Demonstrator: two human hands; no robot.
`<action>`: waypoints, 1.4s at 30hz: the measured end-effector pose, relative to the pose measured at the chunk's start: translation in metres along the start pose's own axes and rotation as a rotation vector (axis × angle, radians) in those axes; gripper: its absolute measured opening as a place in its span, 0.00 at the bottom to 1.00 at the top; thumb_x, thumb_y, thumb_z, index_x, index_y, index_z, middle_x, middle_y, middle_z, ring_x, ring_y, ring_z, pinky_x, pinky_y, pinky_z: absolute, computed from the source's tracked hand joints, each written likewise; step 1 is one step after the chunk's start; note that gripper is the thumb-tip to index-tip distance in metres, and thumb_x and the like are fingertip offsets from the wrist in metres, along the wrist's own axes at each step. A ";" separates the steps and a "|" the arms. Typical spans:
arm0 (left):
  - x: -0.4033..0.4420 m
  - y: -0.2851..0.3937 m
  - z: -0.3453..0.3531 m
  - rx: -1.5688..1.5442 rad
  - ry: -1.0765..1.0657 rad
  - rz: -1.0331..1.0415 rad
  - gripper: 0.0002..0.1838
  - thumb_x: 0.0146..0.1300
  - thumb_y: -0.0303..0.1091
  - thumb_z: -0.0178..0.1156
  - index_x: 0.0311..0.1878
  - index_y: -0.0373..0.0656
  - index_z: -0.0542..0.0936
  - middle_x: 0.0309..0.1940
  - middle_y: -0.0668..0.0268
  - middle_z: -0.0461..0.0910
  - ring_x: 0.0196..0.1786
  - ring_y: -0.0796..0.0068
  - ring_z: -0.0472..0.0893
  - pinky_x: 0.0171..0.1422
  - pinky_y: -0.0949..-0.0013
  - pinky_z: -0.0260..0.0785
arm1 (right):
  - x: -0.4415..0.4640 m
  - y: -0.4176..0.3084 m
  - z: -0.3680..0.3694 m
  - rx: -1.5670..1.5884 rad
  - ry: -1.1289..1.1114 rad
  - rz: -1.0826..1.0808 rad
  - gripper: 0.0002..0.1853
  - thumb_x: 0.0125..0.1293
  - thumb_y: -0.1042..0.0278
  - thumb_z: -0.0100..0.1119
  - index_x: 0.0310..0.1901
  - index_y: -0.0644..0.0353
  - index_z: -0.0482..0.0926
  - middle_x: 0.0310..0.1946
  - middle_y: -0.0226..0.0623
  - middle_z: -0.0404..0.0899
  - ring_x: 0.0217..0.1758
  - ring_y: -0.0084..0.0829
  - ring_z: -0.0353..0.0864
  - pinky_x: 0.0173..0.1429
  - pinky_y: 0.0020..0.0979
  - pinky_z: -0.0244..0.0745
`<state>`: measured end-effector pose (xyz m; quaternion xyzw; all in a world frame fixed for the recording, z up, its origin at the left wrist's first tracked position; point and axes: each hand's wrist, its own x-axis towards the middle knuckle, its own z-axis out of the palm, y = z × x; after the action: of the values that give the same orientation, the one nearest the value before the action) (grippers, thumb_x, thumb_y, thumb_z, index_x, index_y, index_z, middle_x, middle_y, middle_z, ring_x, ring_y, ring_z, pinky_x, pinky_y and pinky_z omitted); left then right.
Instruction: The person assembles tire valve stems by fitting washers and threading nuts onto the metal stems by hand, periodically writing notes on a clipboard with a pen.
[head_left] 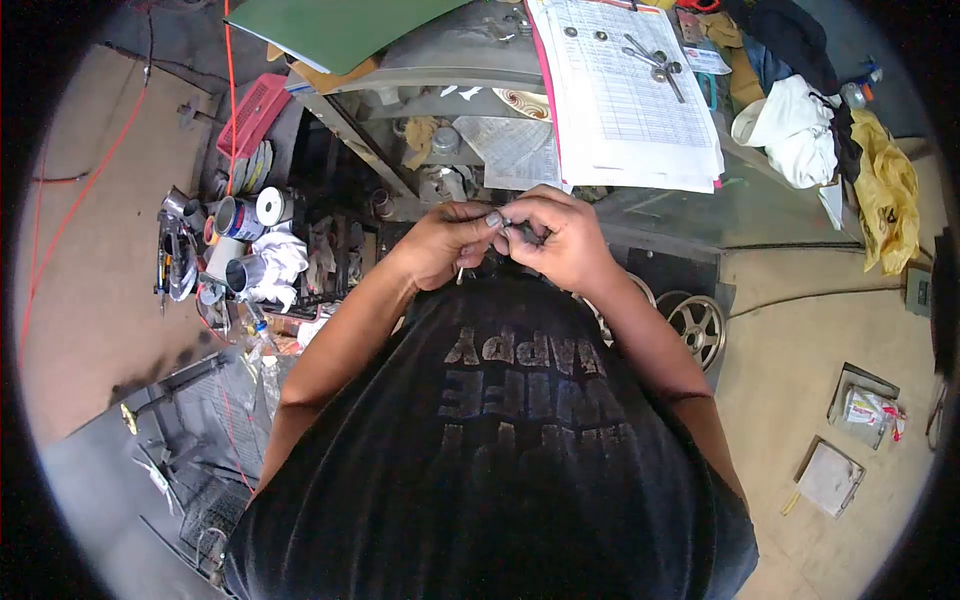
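Note:
My left hand (445, 243) and my right hand (562, 238) meet in front of my chest, both closed in a pinch. Between their fingertips is a small metal part (507, 224), mostly covered by the fingers, so its kind is unclear. A thin pale stem (460, 275) pokes out below my left hand; whether it belongs to the same part I cannot tell. Beyond the hands, several small metal pieces with stems and round ends (658, 74) lie on printed sheets (630, 140), with two small round pieces (586, 34) near the top.
A metal desk with an open shelf (440, 77) stands ahead, a green folder (330, 30) on top. Cloths (795, 130) and a yellow bag (885, 190) lie at the right. Cans (238, 218) and a red basket (254, 115) are at the left. A wheel rim (697, 332) stands near my right arm.

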<state>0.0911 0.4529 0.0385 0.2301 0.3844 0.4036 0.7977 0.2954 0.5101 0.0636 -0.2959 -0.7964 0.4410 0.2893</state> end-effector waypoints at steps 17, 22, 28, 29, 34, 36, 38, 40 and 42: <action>0.001 -0.005 -0.007 0.488 0.069 0.044 0.13 0.77 0.39 0.55 0.48 0.39 0.80 0.32 0.72 0.77 0.30 0.87 0.69 0.32 0.78 0.60 | 0.002 0.004 0.014 -0.168 0.100 -0.083 0.10 0.52 0.75 0.68 0.37 0.62 0.80 0.28 0.38 0.78 0.28 0.34 0.78 0.34 0.34 0.74; 0.013 -0.018 -0.007 0.727 0.127 0.203 0.15 0.77 0.41 0.54 0.51 0.38 0.81 0.32 0.75 0.78 0.32 0.87 0.70 0.36 0.76 0.64 | 0.000 0.011 0.028 -0.334 0.206 -0.120 0.06 0.54 0.76 0.63 0.35 0.62 0.78 0.29 0.42 0.78 0.31 0.41 0.81 0.37 0.38 0.75; -0.002 -0.004 0.011 0.679 0.121 0.186 0.15 0.77 0.40 0.54 0.54 0.39 0.80 0.33 0.74 0.77 0.34 0.84 0.71 0.40 0.75 0.66 | 0.001 0.013 0.011 -0.084 0.136 0.005 0.08 0.53 0.79 0.62 0.36 0.63 0.78 0.36 0.44 0.80 0.36 0.46 0.82 0.39 0.42 0.76; -0.005 -0.001 0.010 0.609 0.105 0.165 0.15 0.77 0.40 0.54 0.55 0.40 0.80 0.33 0.74 0.76 0.34 0.84 0.70 0.41 0.76 0.65 | 0.001 0.009 0.005 0.005 0.058 0.012 0.10 0.53 0.78 0.64 0.39 0.63 0.80 0.36 0.42 0.81 0.35 0.43 0.82 0.38 0.41 0.76; -0.010 0.016 -0.006 0.777 -0.153 0.103 0.15 0.77 0.40 0.54 0.57 0.41 0.79 0.33 0.77 0.75 0.35 0.85 0.70 0.40 0.76 0.63 | 0.002 0.007 -0.004 0.077 -0.144 -0.037 0.14 0.54 0.74 0.72 0.44 0.60 0.84 0.38 0.37 0.83 0.35 0.35 0.83 0.39 0.37 0.76; -0.012 0.017 -0.005 0.755 -0.181 0.029 0.15 0.77 0.40 0.54 0.56 0.41 0.79 0.32 0.78 0.74 0.34 0.85 0.69 0.39 0.77 0.62 | -0.001 0.015 0.004 0.089 -0.102 -0.182 0.12 0.56 0.72 0.73 0.43 0.59 0.85 0.39 0.38 0.83 0.37 0.35 0.84 0.40 0.35 0.77; -0.010 0.008 -0.013 0.752 -0.178 0.074 0.15 0.77 0.40 0.54 0.56 0.41 0.79 0.32 0.78 0.74 0.34 0.86 0.69 0.38 0.77 0.62 | -0.003 0.014 0.005 0.084 -0.094 -0.169 0.12 0.56 0.74 0.73 0.43 0.59 0.85 0.39 0.36 0.83 0.33 0.29 0.80 0.36 0.30 0.74; -0.011 0.008 -0.011 0.744 -0.178 0.117 0.14 0.77 0.40 0.54 0.56 0.41 0.79 0.32 0.78 0.73 0.33 0.86 0.69 0.37 0.78 0.61 | -0.004 0.013 0.005 0.079 -0.087 -0.151 0.12 0.56 0.76 0.73 0.43 0.58 0.85 0.38 0.34 0.83 0.28 0.22 0.75 0.32 0.26 0.71; -0.014 0.012 -0.008 0.787 -0.115 0.058 0.14 0.77 0.40 0.54 0.55 0.42 0.79 0.31 0.78 0.73 0.32 0.87 0.68 0.35 0.78 0.60 | -0.004 0.011 0.006 0.071 -0.025 -0.203 0.12 0.55 0.75 0.74 0.41 0.59 0.85 0.37 0.33 0.84 0.26 0.22 0.74 0.30 0.26 0.70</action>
<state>0.0741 0.4488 0.0477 0.5513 0.4576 0.2343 0.6571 0.2965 0.5088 0.0503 -0.1979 -0.8095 0.4412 0.3330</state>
